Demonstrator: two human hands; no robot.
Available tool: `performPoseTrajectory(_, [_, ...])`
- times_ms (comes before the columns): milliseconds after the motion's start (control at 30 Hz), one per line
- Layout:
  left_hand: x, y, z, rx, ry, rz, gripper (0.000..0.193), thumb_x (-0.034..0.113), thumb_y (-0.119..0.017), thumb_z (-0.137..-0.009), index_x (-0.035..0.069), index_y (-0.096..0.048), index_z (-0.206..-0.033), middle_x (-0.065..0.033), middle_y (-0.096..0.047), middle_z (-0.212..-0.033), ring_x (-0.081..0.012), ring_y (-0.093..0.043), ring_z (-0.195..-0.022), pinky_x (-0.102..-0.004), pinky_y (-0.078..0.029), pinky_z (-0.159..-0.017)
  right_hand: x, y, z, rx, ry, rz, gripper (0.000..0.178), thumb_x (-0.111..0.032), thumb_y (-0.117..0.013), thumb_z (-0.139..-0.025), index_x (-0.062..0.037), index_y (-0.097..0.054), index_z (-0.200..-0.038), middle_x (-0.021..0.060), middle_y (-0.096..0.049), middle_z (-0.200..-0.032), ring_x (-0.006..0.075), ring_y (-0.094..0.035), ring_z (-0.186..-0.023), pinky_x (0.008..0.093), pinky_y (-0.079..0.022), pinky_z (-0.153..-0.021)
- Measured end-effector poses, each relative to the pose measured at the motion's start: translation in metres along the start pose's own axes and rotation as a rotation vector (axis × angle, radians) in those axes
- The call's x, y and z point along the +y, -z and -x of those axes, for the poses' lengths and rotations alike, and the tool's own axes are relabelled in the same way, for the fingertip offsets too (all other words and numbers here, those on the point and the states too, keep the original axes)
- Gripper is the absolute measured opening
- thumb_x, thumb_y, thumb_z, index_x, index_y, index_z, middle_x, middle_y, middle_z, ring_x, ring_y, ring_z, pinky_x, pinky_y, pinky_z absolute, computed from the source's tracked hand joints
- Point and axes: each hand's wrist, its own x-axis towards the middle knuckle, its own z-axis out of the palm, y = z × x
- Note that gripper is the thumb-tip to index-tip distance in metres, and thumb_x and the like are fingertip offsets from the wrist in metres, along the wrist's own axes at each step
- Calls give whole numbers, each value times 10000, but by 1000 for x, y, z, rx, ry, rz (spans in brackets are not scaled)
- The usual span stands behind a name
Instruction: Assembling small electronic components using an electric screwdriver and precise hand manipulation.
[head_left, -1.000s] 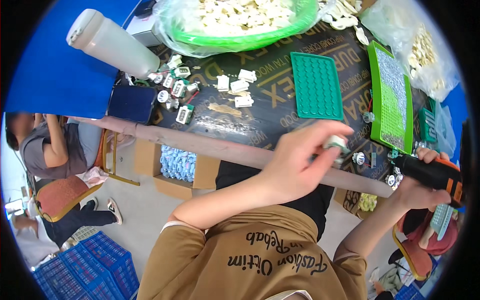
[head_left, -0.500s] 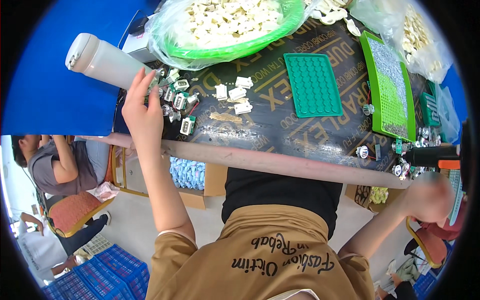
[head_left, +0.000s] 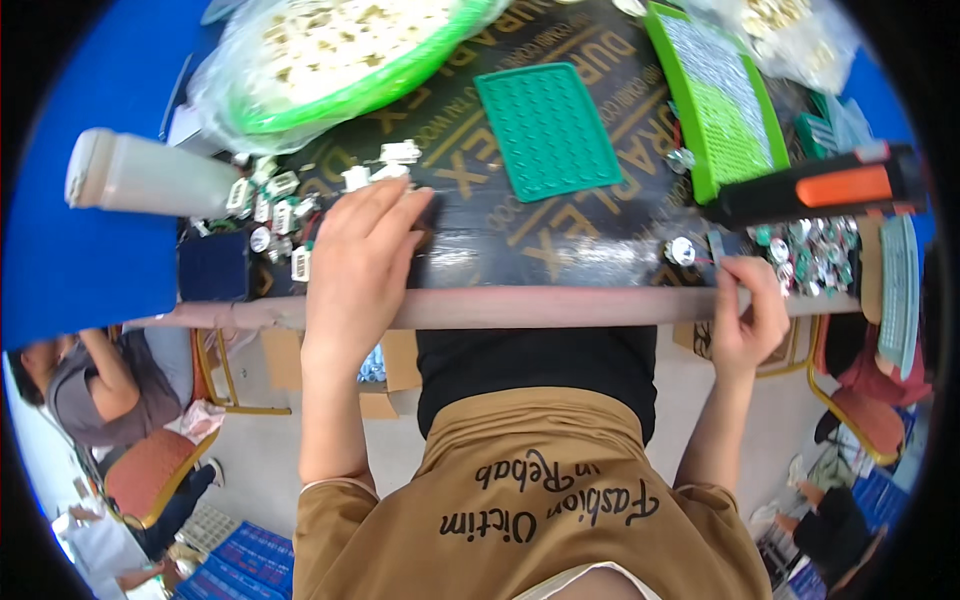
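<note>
My left hand [head_left: 362, 245] reaches over the near left of the table, fingers stretched out and lying partly over small white plastic pieces [head_left: 398, 152]. Its fingertips cover some of them. At the table's front edge on the right, my right hand [head_left: 752, 312] is closed in a pinch at the end of a small grey strip [head_left: 716, 246]. A thin red wire runs from there to a round silvery lamp reflector [head_left: 681, 251]. Left of my left hand lie several white connector housings with green boards [head_left: 283, 215], mixed with more reflectors.
A pale bottle [head_left: 160, 172] lies at the far left. Behind it stands a green basin [head_left: 370, 105] of cream-coloured parts. A dark green dimpled tray [head_left: 550, 130] is mid-table, beside a light green tray [head_left: 730, 150]. A black-and-orange tool [head_left: 820, 188] juts over piled reflectors [head_left: 820, 255].
My left hand has left the connector housings beside the bottle and moved right to the white pieces. My right hand has come in from the right edge to the wired strip. The view has shifted.
</note>
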Motion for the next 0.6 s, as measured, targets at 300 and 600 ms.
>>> performPoseTrajectory(300, [15,-12,2,194,189,260,225,-66,-532,-735,45,-609,-914,-84,-576,-879,-164,-578,-762,-232,-453,-634,5,3,8,-126,-190,-12,189,50,-585,-692,-7,-580,-872,104,-565,-795,227,-546,-694,277,-433,-610])
performPoseTrajectory(600, [34,-28,-1,-63,630,1798,217,96,-452,-870,-37,-499,-1035,-162,-563,-964,-193,-605,-770,-261,-524,-658,-19,-18,0,-350,-383,-130,243,-17,-596,-708,-45,-562,-947,96,-539,-836,208,-526,-756,277,-423,-653])
